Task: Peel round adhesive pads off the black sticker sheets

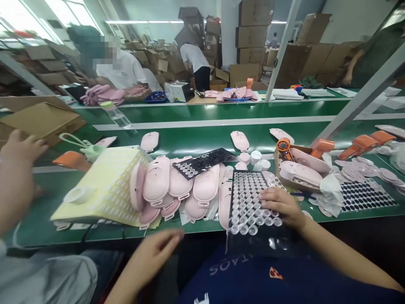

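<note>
My right hand point(281, 204) lies over the right edge of a dark sheet point(248, 198) set with rows of clear round pieces; its fingers are stretched out on the sheet, and the thumb is hidden. The sheet's lower end hangs over the table's front edge. My left hand point(160, 247), a little blurred, is in front of the table edge, thumb and fingers slightly apart, with nothing visible in it. Beyond it is a pile of pale pink oval shells point(157, 180). A second dark sheet of round pieces point(204, 162) lies on top of that pile.
At left, a co-worker's hand point(22, 156) is near a cardboard box point(47, 120). A yellow sheet point(104, 185) drapes over something beside the pile. A carton point(292, 179) of pink parts stands at right, near orange handheld pieces point(362, 144). Other people are across the green table.
</note>
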The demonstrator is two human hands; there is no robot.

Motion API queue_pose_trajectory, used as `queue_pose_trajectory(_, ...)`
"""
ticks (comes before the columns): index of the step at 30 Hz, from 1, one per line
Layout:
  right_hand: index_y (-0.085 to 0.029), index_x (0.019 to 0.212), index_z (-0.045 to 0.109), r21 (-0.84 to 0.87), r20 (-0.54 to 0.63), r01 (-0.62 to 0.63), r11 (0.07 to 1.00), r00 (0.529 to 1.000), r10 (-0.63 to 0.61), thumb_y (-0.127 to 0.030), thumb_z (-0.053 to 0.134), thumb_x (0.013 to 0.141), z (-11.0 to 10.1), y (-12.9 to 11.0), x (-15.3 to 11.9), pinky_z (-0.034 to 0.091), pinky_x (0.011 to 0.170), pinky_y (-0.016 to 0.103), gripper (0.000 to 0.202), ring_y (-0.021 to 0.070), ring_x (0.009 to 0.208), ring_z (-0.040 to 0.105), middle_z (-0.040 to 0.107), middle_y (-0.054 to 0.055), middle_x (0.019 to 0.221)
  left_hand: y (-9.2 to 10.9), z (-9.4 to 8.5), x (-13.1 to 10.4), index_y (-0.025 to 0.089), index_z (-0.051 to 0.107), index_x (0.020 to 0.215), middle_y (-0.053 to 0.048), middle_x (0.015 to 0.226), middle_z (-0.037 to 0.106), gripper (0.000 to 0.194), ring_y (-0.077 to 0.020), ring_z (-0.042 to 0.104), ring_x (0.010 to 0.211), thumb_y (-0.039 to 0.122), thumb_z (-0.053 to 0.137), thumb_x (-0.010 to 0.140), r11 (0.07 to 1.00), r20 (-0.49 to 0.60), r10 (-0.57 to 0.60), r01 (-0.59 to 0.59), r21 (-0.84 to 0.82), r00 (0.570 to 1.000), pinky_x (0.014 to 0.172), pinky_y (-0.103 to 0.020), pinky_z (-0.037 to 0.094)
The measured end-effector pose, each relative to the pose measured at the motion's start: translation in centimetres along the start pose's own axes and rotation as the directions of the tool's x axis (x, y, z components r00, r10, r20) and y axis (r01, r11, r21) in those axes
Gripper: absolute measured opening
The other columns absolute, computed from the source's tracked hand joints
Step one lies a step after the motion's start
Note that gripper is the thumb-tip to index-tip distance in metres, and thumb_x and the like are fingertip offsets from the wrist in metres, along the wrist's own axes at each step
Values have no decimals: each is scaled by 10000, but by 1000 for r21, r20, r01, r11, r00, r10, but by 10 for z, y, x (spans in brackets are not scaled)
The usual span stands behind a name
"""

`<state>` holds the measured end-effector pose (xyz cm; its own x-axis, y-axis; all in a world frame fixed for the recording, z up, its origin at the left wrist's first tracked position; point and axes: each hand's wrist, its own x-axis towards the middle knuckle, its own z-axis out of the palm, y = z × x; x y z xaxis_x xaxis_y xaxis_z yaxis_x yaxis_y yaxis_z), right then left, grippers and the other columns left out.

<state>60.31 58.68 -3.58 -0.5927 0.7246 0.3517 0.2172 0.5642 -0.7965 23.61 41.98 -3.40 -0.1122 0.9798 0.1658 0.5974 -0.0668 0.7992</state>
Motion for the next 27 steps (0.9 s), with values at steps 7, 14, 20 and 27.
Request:
queue_pose_trajectory(7,-253,1181,741,-395,512,124,910,853,106,-70,585,787,55,-12,6,493,1066,503,461,242,1135,675,736,96,1208,68,68,204,152,635,1305,-177,1370,643,419,-302,592,1295,315,625,919,772,276,-174,-43,634,945,1105,-456,465)
queue_pose_trajectory(14,-289,1415,567,-327,503,53,943,855,126,-269,791,793,10,-33,2,291,1208,658,661,366,1487,379,462,123,1576,86,48,215,138,712,1092,-203,1025,751,283,-310,728,966,186,482,934,664,207,-208,-18,748,956,843,-417,555)
queue_pose_trajectory(20,-280,1520,349,-282,-221,133,950,955,-199,-495,575,963,-27,-53,71,395,1176,585,638,304,1469,406,433,154,1565,121,-24,146,190,689,1097,-62,912,763,464,-228,708,800,461,332,973,870,95,165,-190,454,982,737,-299,563)
queue_pose_trajectory(27,-293,1413,466,-362,-192,278,890,912,-363,-579,552,944,1,-64,99,368,1170,581,557,311,1408,455,523,126,1445,98,-35,80,242,728,1131,-41,1030,790,442,-224,753,876,399,347,971,840,248,137,-245,484,959,774,-286,591)
